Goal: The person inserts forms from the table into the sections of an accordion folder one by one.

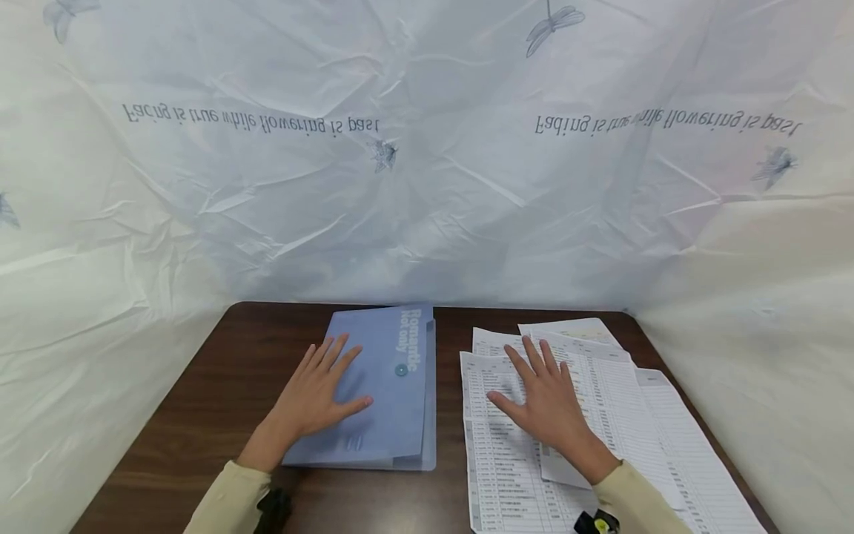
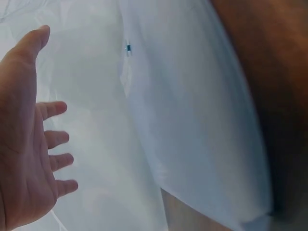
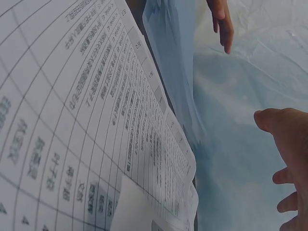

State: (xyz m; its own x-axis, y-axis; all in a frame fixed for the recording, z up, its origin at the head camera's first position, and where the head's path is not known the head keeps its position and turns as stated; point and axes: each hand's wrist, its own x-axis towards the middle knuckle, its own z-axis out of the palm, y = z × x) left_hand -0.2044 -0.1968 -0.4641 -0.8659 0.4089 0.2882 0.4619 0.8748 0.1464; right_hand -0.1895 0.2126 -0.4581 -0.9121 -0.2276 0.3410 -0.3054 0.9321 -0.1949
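Note:
A blue plastic document folder (image 1: 383, 426) lies closed near the middle of the table, with pale lettering and a small round button on its cover. My left hand (image 1: 313, 397) hovers over the folder's left part, palm down and fingers spread; the left wrist view shows a gap between that hand (image 2: 24, 139) and the folder (image 2: 192, 125). To the right, several printed paper sheets (image 1: 500, 445) overlap in a loose, uneven pile. Above them is my right hand (image 1: 550, 404), fingers spread and holding nothing. In the right wrist view this hand (image 3: 293, 149) stands clear of the sheets (image 3: 86, 96).
The dark brown wooden table (image 1: 220, 400) has rounded far corners. A white plastic sheet (image 1: 440, 208) with printed words and insects hangs behind it and along both sides. Some papers reach close to the table's right edge.

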